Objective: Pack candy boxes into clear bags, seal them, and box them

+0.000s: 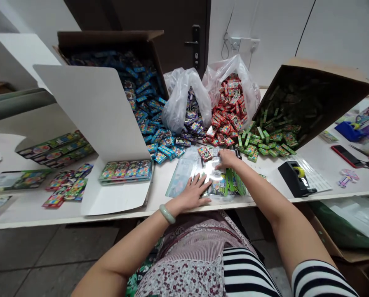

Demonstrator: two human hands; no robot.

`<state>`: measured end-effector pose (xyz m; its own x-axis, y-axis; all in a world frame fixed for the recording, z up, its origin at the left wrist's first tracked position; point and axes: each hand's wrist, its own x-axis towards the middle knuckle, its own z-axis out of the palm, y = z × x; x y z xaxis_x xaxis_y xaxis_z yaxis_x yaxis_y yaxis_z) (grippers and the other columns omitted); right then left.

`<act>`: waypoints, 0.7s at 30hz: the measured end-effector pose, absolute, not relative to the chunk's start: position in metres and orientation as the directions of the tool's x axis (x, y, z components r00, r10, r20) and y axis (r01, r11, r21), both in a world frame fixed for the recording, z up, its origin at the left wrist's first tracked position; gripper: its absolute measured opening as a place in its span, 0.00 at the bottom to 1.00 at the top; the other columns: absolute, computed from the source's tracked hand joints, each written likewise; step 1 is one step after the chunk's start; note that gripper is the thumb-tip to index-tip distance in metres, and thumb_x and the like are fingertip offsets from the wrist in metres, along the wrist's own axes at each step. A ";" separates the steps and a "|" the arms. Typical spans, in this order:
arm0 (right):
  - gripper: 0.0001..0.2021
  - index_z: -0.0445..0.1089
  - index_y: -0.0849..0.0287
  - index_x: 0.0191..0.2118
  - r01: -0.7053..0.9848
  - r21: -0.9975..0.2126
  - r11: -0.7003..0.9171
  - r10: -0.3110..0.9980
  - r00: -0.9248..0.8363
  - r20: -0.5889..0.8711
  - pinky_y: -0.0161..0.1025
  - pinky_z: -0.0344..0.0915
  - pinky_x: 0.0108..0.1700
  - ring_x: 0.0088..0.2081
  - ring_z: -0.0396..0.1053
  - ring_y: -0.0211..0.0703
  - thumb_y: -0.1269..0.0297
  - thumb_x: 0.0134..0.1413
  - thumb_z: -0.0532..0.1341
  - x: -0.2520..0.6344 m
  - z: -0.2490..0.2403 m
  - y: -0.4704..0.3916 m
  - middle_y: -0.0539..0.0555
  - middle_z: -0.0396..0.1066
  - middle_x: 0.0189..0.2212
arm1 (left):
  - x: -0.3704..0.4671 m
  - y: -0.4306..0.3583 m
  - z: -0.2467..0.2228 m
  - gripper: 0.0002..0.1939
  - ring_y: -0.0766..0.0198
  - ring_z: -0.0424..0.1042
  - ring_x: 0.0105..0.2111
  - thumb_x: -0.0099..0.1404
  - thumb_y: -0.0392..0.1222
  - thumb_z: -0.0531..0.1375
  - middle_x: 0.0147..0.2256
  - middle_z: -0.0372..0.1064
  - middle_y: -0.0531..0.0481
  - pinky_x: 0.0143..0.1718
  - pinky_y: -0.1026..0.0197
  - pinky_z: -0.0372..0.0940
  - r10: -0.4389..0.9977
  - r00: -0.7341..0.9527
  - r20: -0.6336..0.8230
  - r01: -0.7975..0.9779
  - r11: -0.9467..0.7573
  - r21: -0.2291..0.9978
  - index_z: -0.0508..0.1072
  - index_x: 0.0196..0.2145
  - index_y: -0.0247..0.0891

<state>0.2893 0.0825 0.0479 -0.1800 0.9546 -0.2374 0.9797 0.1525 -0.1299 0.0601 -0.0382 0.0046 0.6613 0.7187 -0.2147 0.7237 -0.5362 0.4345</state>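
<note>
Your left hand [194, 192]: flat, fingers spread, pressing the clear bag [189, 171] | your right hand [228, 159]: fingers curled over small packets [226, 183], grip seemingly loose | table [32, 206].

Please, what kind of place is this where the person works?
Probably a small packing workroom, perhaps at home: colour-sorted small packets spill from tipped cardboard boxes and plastic bags onto a white table, beside a tape dispenser.
</note>
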 end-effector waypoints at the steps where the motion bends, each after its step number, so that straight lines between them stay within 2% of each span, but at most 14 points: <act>1: 0.28 0.72 0.61 0.51 0.982 -0.127 0.138 0.955 -0.166 -0.246 0.45 0.63 0.53 0.55 0.68 0.59 0.53 0.45 0.73 0.292 0.052 0.082 0.66 0.72 0.53 | 0.059 -0.039 0.003 0.39 0.36 0.30 0.73 0.68 0.59 0.58 0.73 0.35 0.41 0.68 0.30 0.35 0.723 0.659 -0.207 0.720 -0.527 0.452 0.51 0.71 0.46; 3: 0.14 0.75 0.60 0.42 0.985 -0.133 0.109 0.956 -0.141 -0.258 0.40 0.64 0.44 0.46 0.73 0.52 0.58 0.53 0.68 0.300 0.067 0.078 0.62 0.77 0.44 | 0.060 -0.038 0.002 0.38 0.38 0.33 0.73 0.68 0.57 0.59 0.73 0.38 0.41 0.69 0.31 0.35 0.748 0.641 -0.171 0.702 -0.481 0.525 0.52 0.70 0.45; 4: 0.10 0.76 0.60 0.39 0.985 -0.140 0.100 0.958 -0.134 -0.253 0.38 0.63 0.40 0.42 0.73 0.49 0.60 0.56 0.66 0.306 0.078 0.075 0.60 0.78 0.41 | 0.061 -0.037 0.003 0.37 0.39 0.35 0.73 0.68 0.55 0.59 0.72 0.41 0.39 0.69 0.32 0.36 0.781 0.611 -0.128 0.687 -0.442 0.577 0.54 0.70 0.43; 6: 0.08 0.75 0.59 0.36 0.981 -0.165 0.102 0.966 -0.137 -0.218 0.36 0.60 0.36 0.38 0.72 0.45 0.60 0.58 0.64 0.316 0.104 0.065 0.57 0.78 0.37 | 0.066 -0.031 0.010 0.35 0.43 0.44 0.72 0.68 0.51 0.59 0.70 0.48 0.36 0.70 0.36 0.41 0.865 0.503 0.004 0.618 -0.363 0.697 0.56 0.68 0.38; 8: 0.09 0.74 0.59 0.35 0.972 -0.193 0.131 0.973 -0.163 -0.163 0.36 0.57 0.34 0.36 0.71 0.42 0.59 0.59 0.62 0.321 0.131 0.050 0.54 0.77 0.34 | 0.075 -0.024 0.022 0.32 0.48 0.55 0.68 0.69 0.46 0.58 0.67 0.56 0.34 0.69 0.43 0.50 0.917 0.376 0.133 0.473 -0.313 0.824 0.58 0.67 0.35; 11: 0.09 0.72 0.59 0.30 0.942 -0.282 0.183 0.981 -0.195 -0.015 0.36 0.56 0.33 0.31 0.68 0.40 0.59 0.57 0.63 0.320 0.163 0.025 0.52 0.74 0.28 | 0.091 -0.016 0.048 0.20 0.55 0.72 0.55 0.69 0.43 0.55 0.55 0.73 0.39 0.59 0.51 0.65 0.936 0.286 0.204 0.219 -0.271 0.937 0.70 0.56 0.35; 13: 0.08 0.71 0.58 0.28 0.875 -0.431 0.221 0.975 -0.207 0.079 0.36 0.56 0.32 0.30 0.67 0.40 0.61 0.53 0.65 0.317 0.172 0.009 0.51 0.72 0.26 | 0.096 -0.016 0.064 0.13 0.58 0.76 0.47 0.68 0.41 0.55 0.45 0.78 0.44 0.53 0.55 0.69 0.941 0.246 0.232 0.156 -0.275 0.949 0.76 0.46 0.35; 15: 0.08 0.72 0.58 0.30 0.730 -0.636 0.249 0.957 -0.288 0.045 0.36 0.59 0.32 0.30 0.67 0.40 0.59 0.49 0.66 0.314 0.172 -0.002 0.50 0.73 0.26 | 0.094 -0.021 0.077 0.10 0.60 0.76 0.43 0.67 0.39 0.56 0.40 0.78 0.47 0.50 0.57 0.70 0.931 0.241 0.276 0.176 -0.322 0.930 0.77 0.40 0.36; 18: 0.17 0.75 0.59 0.32 0.492 -0.857 0.154 0.898 -0.432 -0.087 0.38 0.63 0.34 0.29 0.68 0.41 0.49 0.41 0.70 0.311 0.164 -0.011 0.50 0.74 0.27 | 0.082 -0.030 0.089 0.10 0.61 0.77 0.41 0.68 0.38 0.56 0.40 0.78 0.47 0.47 0.59 0.71 0.881 0.308 0.360 0.261 -0.442 0.858 0.77 0.41 0.37; 21: 0.24 0.78 0.60 0.33 0.354 -0.934 0.033 0.905 -0.407 -0.123 0.41 0.66 0.38 0.31 0.70 0.42 0.42 0.36 0.71 0.307 0.159 -0.017 0.51 0.75 0.27 | 0.071 -0.040 0.097 0.14 0.56 0.77 0.46 0.70 0.39 0.54 0.47 0.77 0.41 0.50 0.55 0.71 0.786 0.410 0.463 0.396 -0.610 0.686 0.74 0.50 0.35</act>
<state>0.3066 -0.0166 0.1587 -0.4074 0.9049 -0.1229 0.3545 0.0327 -0.9345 0.0707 -0.0401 0.0971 0.4096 0.7860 0.4630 0.3960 -0.6104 0.6860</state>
